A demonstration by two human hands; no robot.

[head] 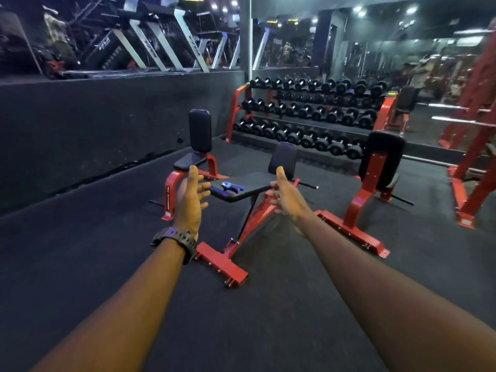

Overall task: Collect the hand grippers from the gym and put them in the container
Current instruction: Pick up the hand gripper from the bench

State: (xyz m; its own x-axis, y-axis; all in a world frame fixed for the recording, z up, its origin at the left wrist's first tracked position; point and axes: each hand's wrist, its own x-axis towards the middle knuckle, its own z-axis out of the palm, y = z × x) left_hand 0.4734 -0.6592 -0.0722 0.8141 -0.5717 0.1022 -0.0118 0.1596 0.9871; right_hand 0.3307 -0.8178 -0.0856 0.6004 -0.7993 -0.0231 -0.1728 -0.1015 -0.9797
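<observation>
A blue hand gripper (231,187) lies on the black seat pad of the middle red bench (249,183). Both my arms are stretched out toward it. My left hand (191,200), with a black watch on its wrist, hovers just left of the pad, fingers spread and empty. On the pad's right side, my right hand (287,197) is also empty with fingers apart. Neither hand touches the hand gripper. No container is in view.
Two more red benches with black pads stand at left (198,146) and right (375,170). A red dumbbell rack (308,116) lines the mirrored back wall. A dark low wall (94,124) runs along the left. Black rubber floor (255,318) lies below my arms.
</observation>
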